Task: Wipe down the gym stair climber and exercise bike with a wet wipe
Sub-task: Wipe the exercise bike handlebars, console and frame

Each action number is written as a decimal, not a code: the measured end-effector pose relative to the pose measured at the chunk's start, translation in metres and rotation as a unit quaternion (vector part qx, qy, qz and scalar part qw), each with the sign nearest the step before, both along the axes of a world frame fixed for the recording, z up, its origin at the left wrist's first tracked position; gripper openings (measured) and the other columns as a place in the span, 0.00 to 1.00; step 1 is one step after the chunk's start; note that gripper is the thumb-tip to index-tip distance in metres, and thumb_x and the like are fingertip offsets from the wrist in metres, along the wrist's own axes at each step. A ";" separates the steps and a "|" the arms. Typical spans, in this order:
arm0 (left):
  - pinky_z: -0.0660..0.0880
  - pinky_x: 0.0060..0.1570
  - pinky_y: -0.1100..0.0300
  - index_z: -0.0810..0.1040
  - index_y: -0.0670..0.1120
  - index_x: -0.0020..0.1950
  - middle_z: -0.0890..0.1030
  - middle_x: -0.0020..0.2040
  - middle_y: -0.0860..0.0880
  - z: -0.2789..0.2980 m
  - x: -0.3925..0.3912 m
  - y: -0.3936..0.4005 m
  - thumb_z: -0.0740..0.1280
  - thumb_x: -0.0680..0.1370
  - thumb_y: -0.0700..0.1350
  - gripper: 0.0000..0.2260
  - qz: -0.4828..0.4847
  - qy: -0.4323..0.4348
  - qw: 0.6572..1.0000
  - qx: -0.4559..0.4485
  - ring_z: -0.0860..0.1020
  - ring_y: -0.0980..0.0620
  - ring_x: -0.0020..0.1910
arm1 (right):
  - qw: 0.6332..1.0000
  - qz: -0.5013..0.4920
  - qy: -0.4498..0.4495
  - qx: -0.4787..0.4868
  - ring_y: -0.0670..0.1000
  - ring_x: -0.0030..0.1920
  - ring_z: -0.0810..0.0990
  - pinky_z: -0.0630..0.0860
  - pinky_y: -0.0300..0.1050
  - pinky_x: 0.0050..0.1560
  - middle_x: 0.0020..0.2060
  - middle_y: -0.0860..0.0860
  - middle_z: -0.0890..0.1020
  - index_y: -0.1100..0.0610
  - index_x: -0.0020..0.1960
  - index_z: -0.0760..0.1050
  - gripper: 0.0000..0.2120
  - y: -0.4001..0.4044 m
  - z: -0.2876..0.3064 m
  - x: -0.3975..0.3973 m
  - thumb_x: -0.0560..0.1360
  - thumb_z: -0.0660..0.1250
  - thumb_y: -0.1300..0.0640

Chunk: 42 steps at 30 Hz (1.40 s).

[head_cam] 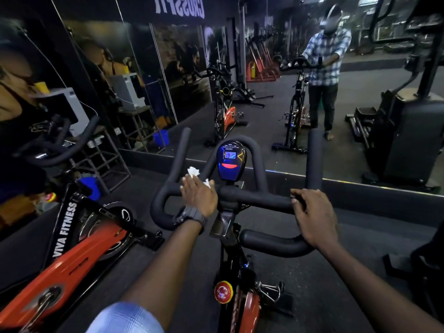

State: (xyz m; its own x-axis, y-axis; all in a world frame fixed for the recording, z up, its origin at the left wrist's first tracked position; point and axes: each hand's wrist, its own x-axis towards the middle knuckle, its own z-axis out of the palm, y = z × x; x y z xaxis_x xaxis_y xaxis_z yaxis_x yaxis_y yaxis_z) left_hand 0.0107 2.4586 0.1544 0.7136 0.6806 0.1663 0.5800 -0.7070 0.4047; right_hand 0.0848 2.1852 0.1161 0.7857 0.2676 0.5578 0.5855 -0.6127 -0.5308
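At frame centre, my left hand (198, 194) pressed the wet wipe (193, 171) flat-fingered against the exercise bike handlebar (254, 197), while my right hand (312, 216) curled around the bar, probably to steady it.

Wall mirror (276, 97), second orange bike (72, 251) at left, blue bucket (161, 137), metal stand (134, 126) with white box (127, 91)

"VIVA FITNESS" on neighbouring bike frame (64, 227), left of left hand (198, 194); "PRESS TO STOP" on red knob (223, 292) below; mirrored "CROSSFIT" wall sign (180, 7) above.
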 end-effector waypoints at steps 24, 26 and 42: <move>0.63 0.70 0.49 0.72 0.32 0.64 0.73 0.64 0.34 -0.013 -0.021 -0.063 0.50 0.80 0.48 0.24 -0.229 -0.107 0.965 0.068 0.71 0.35 0.65 | 1.000 -0.009 0.017 0.023 0.51 0.53 0.77 0.74 0.49 0.58 0.49 0.50 0.83 0.55 0.56 0.81 0.10 0.000 0.006 -0.007 0.76 0.68 0.59; 0.60 0.73 0.51 0.70 0.33 0.68 0.70 0.69 0.35 -0.014 -0.023 -0.064 0.51 0.82 0.46 0.22 -0.232 -0.118 0.964 0.061 0.67 0.37 0.70 | 0.999 -0.011 0.015 0.029 0.51 0.53 0.77 0.74 0.50 0.57 0.49 0.50 0.83 0.55 0.56 0.82 0.10 0.000 0.007 -0.008 0.76 0.68 0.60; 0.57 0.73 0.59 0.63 0.44 0.76 0.65 0.76 0.47 0.019 -0.029 -0.064 0.58 0.82 0.45 0.21 -0.379 0.006 0.914 0.145 0.63 0.48 0.74 | 1.000 -0.001 0.011 0.019 0.54 0.52 0.78 0.74 0.51 0.56 0.48 0.51 0.83 0.55 0.55 0.82 0.10 0.001 0.008 -0.008 0.75 0.70 0.61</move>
State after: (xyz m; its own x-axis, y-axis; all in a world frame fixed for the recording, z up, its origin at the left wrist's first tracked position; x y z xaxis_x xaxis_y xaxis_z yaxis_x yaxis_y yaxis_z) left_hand -0.0182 2.3948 0.1736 0.9648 -0.0813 0.2503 -0.1177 -0.9840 0.1340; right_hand 0.0770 2.1860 0.1241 0.7979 0.2451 0.5507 0.5730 -0.5924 -0.5664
